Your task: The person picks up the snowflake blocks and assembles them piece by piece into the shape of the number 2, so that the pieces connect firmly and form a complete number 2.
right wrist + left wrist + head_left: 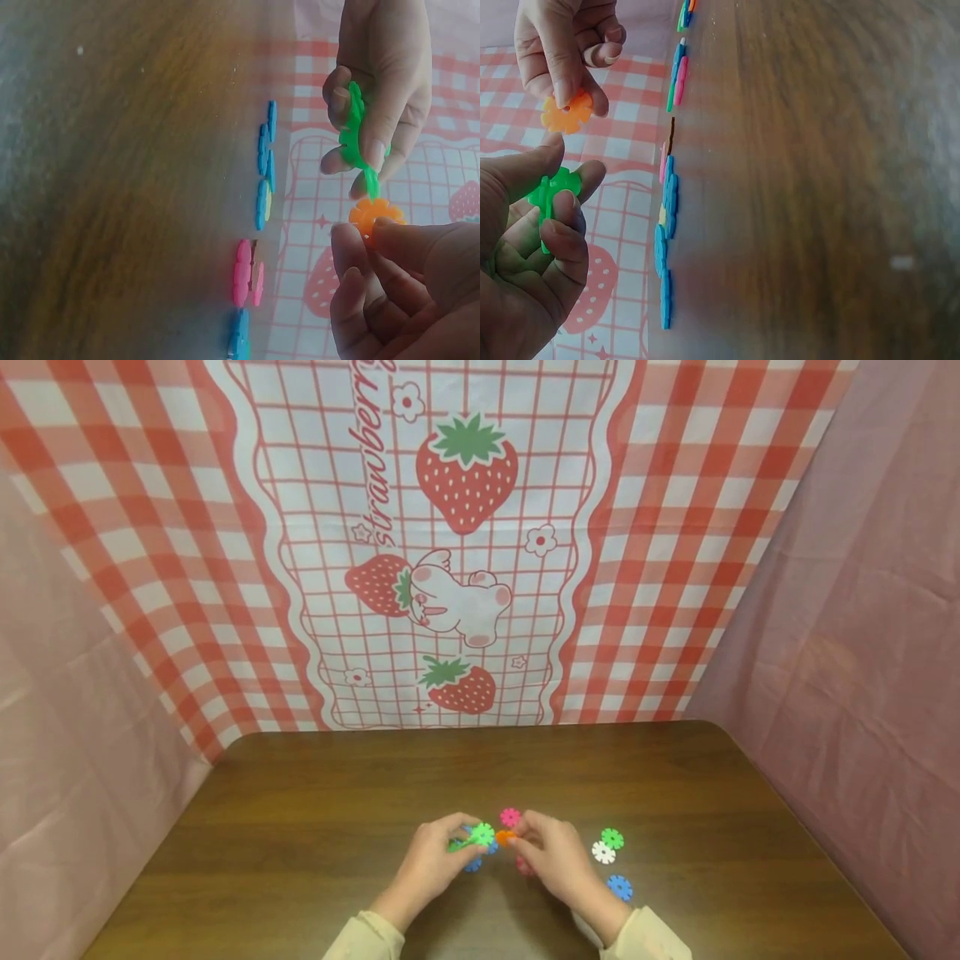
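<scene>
My left hand [438,853] holds joined green notched discs [561,184] between thumb and fingers. They look like flower-shaped interlocking pieces set at an angle to each other. My right hand [553,857] pinches a single orange notched disc [373,216] between thumb and forefinger. Both hands are raised above the table, their fingertips facing. The orange disc is close to the green pieces; in the left wrist view a gap shows between them. Blue discs [472,865] lie under the left hand, and a pink disc [510,817] lies just beyond the right.
Right of the right hand, a green disc [612,838], a white disc [603,852] and a blue disc [620,887] lie on the brown wooden table [315,802]. A red-checked strawberry cloth [465,610] hangs behind the table's far edge. Pink cloth [832,693] hangs at the sides.
</scene>
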Demonstrator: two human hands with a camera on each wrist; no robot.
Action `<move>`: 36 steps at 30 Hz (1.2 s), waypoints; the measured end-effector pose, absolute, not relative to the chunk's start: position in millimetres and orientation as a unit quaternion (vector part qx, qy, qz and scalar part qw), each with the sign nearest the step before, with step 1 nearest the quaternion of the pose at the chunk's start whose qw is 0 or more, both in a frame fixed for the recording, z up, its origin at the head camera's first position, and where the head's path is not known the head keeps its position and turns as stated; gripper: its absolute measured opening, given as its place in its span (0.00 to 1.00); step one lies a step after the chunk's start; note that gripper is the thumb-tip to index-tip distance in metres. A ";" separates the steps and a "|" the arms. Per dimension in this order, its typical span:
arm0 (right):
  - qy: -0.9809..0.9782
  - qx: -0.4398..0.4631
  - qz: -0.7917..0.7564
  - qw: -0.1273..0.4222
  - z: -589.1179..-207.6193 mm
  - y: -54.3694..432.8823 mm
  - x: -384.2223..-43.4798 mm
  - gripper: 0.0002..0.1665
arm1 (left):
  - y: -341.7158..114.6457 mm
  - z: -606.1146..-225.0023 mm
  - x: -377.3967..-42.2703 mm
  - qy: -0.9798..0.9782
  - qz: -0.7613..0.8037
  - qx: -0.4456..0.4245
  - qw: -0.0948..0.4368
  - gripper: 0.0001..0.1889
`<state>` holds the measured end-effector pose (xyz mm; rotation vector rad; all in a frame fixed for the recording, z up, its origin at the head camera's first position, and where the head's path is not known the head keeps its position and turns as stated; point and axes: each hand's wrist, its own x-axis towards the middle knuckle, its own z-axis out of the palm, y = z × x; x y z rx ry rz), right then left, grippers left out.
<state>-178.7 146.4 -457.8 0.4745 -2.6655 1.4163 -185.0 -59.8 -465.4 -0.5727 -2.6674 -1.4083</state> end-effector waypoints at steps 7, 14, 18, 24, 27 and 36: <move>-0.881 0.172 0.433 0.081 -458.7 145.0 -176.6 0.07 | -58.4 -463.8 -183.9 -0.871 -0.453 -0.187 0.029 0.15; -0.892 0.175 0.401 0.110 -459.7 142.3 -175.2 0.09 | -57.0 -463.7 -182.7 -0.870 -0.453 -0.196 0.024 0.15; -0.881 0.183 0.423 0.109 -459.8 138.4 -174.6 0.09 | -54.5 -462.9 -182.1 -0.857 -0.474 -0.201 0.011 0.13; -0.878 0.211 0.406 0.140 -460.8 132.3 -177.7 0.11 | -54.3 -463.7 -182.1 -0.848 -0.485 -0.212 0.009 0.13; -0.876 0.220 0.409 0.129 -461.6 130.3 -182.2 0.09 | -56.6 -465.4 -183.7 -0.843 -0.502 -0.194 -0.018 0.15; -0.852 0.209 0.477 0.061 -469.5 129.6 -193.0 0.03 | -55.8 -461.2 -190.9 -0.751 -0.631 -0.094 -0.172 0.26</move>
